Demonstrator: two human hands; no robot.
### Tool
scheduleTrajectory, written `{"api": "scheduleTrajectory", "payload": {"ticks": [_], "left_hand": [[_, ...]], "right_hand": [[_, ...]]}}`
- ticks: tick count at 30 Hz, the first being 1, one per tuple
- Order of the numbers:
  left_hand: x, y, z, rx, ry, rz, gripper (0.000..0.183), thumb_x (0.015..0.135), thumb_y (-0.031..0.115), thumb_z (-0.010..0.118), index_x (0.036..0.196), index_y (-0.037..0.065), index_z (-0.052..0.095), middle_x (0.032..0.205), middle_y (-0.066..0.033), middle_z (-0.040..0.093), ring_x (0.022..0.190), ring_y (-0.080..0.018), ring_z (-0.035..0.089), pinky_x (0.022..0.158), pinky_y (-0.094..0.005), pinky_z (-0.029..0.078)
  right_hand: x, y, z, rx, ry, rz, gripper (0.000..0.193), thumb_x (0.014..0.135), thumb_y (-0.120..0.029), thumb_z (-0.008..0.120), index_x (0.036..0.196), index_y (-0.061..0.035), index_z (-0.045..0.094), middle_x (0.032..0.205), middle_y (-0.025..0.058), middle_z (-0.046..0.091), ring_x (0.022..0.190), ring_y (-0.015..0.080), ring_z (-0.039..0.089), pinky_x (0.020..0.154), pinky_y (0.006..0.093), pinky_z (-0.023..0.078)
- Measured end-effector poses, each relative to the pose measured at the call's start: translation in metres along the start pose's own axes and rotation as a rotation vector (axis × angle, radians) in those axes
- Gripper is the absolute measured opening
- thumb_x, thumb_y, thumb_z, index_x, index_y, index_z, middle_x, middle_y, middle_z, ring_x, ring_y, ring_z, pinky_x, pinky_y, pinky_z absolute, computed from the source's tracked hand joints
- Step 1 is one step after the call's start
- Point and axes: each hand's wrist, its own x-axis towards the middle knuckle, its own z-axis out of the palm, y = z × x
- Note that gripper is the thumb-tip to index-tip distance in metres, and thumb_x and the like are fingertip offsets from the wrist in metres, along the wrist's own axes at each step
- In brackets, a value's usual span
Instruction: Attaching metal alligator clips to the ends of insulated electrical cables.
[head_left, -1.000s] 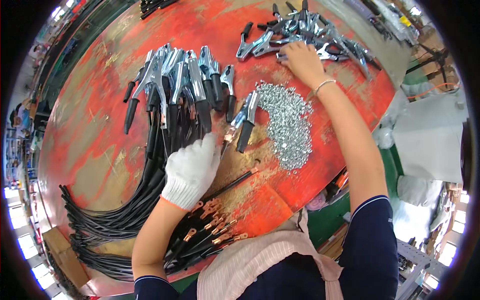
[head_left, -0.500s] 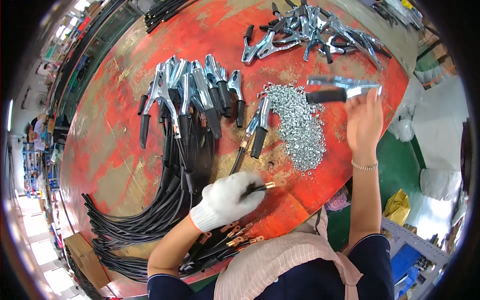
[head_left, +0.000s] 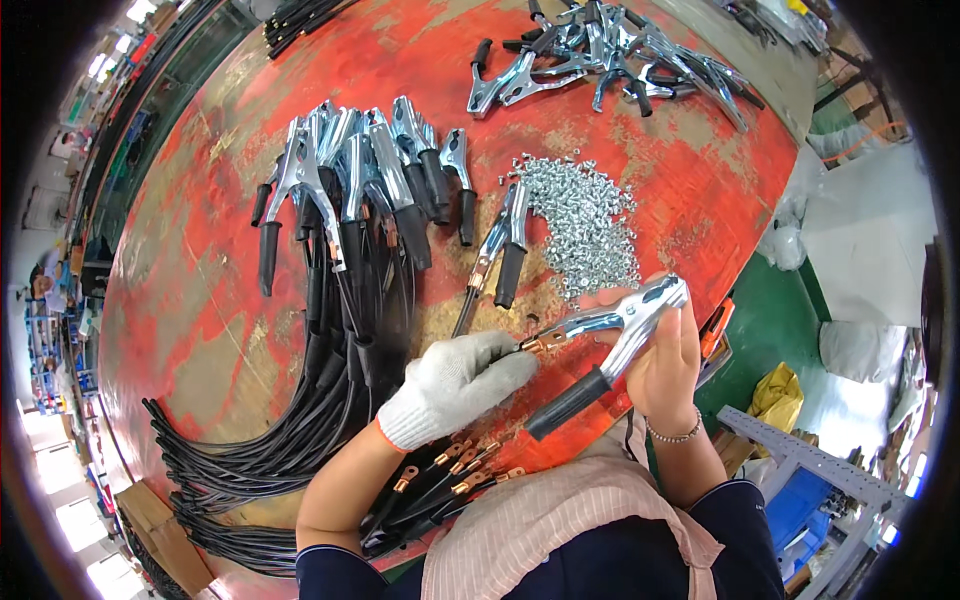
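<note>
Left hand: gloved, pinching copper-lugged cable, frame centre.
Right hand: bare, gripping silver clamp, right of centre.
Metal fasteners: loose pile, above clamp, right of centre.

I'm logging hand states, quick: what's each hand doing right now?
Left hand: closed, holding a copper-lugged black cable.
Right hand: closed, holding a silver spring clamp with one black-sleeved handle.

Tabletop: red, blotched tan. Clamp at 3 o'clock: silver; handle sleeve, black; adjoining lug, copper. Glove: white; cuff, edged orange. Cables at 8 o'clock: black. Apron: pale pink, striped. Sack near 4 o'clock: yellow, apparently plain.
</note>
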Motion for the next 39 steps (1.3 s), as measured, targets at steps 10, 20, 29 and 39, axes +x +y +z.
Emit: {"api": "scheduleTrajectory", "payload": {"ticks": [10,20,29,39], "left_hand": [[-0.001,0.002,0.008,0.058,0.134,-0.034,0.030,0.092,0.031,0.062,0.093,0.002,0.068,0.067,-0.0036,0.065,0.061,-0.0070,0.059,0.058,-0.0257,0.048],[0.001,-0.003,0.010,0.139,0.171,0.000,0.029,0.091,0.030,0.064,0.094,0.002,0.069,0.067,-0.0055,0.066,0.061,-0.0084,0.061,0.057,-0.0265,0.048],[0.004,-0.008,0.009,0.139,0.163,0.114,0.027,0.092,0.026,0.062,0.105,0.002,0.066,0.072,-0.0060,0.067,0.063,-0.0098,0.062,0.059,-0.0276,0.050],[0.018,-0.004,0.003,0.015,0.021,0.217,0.028,0.096,0.021,0.053,0.113,0.001,0.063,0.080,-0.0108,0.066,0.073,-0.0179,0.066,0.067,-0.0312,0.052]], "right_hand": [[-0.006,-0.005,0.013,0.046,-0.052,0.014,0.035,0.102,-0.028,0.047,0.125,-0.0060,0.031,0.120,0.0305,0.057,0.111,0.0301,0.060,0.094,0.0381,0.048],[-0.005,-0.007,0.013,0.042,-0.052,0.036,0.036,0.102,-0.028,0.048,0.125,-0.0063,0.031,0.121,0.0298,0.057,0.112,0.0316,0.060,0.094,0.0380,0.048],[-0.008,-0.008,0.013,0.118,-0.067,0.056,0.034,0.101,-0.026,0.048,0.124,-0.0070,0.032,0.119,0.0295,0.059,0.115,0.0344,0.059,0.099,0.0427,0.044],[0.062,0.010,-0.026,-0.485,0.034,0.020,0.031,0.099,-0.028,0.054,0.120,-0.0048,0.056,0.109,0.0154,0.065,0.099,0.0243,0.062,0.086,0.0381,0.050]]}}
